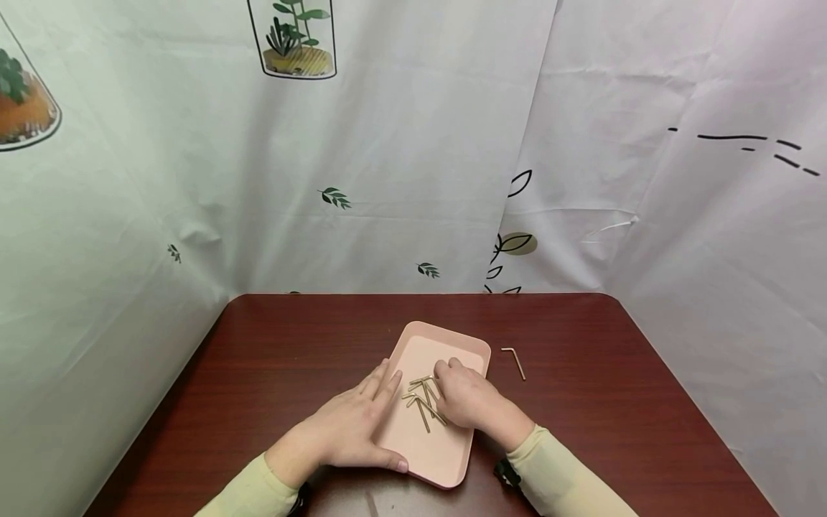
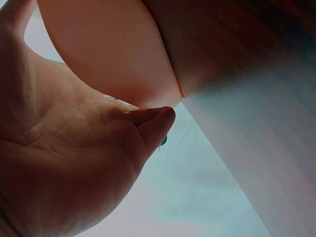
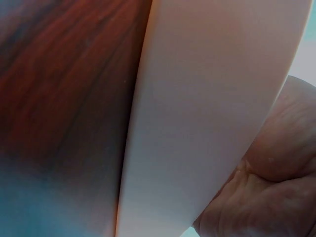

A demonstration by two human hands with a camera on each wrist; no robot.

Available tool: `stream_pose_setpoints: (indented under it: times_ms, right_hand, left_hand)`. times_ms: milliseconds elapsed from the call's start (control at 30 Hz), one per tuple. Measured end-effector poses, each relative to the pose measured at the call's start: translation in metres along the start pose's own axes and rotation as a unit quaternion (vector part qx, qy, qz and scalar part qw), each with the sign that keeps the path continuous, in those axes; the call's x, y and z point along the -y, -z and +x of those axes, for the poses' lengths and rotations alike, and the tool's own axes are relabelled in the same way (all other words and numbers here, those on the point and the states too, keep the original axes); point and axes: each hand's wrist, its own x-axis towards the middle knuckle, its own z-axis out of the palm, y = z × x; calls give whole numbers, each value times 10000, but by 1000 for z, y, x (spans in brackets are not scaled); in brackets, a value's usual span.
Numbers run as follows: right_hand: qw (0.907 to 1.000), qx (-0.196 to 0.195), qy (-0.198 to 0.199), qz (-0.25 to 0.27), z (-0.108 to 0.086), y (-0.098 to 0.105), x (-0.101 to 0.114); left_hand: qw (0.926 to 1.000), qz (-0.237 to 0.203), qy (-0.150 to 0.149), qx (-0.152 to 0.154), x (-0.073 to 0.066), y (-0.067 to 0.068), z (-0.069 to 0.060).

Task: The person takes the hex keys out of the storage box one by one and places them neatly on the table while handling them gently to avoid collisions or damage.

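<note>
Hex keys [image 1: 423, 416] lie just left of the right hand [image 1: 468, 396], long arms mostly slanting towards the person; I can't tell if its curled fingers grip one. The left hand [image 1: 352, 425], spread, touches their tray [image 1: 442, 454].

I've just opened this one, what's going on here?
A person's left grip rests spread along the side of a pink tray, thumb at its near edge. The right grip reaches into the tray, fingers curled beside several brass-coloured L-shaped keys; whether it holds one isn't clear. Another L-shaped key lies on the table, right of the tray.
</note>
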Motion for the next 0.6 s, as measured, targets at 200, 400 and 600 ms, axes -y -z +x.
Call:
stream_pose_setpoints:
  times_ms: [200, 400, 600]
  right_hand:
    - [10000, 56, -15, -68, 1, -1, -1]
    - [9999, 22, 83, -76, 1, -5, -7]
    - [9998, 52, 65, -185, 0, -6, -7]
  left_hand:
    - [10000, 14, 20, 22, 0, 0, 0]
    - [10000, 43, 10, 7, 0, 0, 0]
    - [10000, 34, -1, -6, 0, -1, 1]
